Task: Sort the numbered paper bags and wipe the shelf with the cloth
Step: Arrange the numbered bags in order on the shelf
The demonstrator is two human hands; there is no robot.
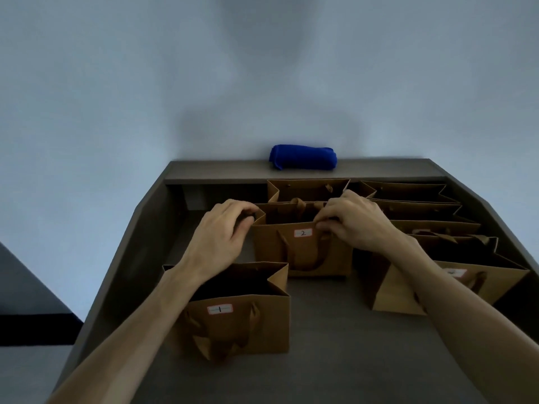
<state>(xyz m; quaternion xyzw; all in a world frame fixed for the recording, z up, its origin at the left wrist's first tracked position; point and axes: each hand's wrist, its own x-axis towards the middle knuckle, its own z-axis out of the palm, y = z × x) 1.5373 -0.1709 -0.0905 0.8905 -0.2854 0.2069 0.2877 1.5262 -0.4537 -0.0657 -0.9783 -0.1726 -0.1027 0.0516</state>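
The dark worktop (335, 330) runs away to a raised back ledge (218, 172). Bag 1 (239, 325) stands open-mouthed near the front left. Bag 2 (302, 249) stands upright mid-worktop, label facing the person, its long axis across. The left hand (221, 231) pinches its left rim corner; the right hand (353, 223) pinches its right rim. More bags (423, 205) crowd the right edge. Bare surface lies front centre. The rolled blue cloth (303, 157) lies crosswise on the ledge.
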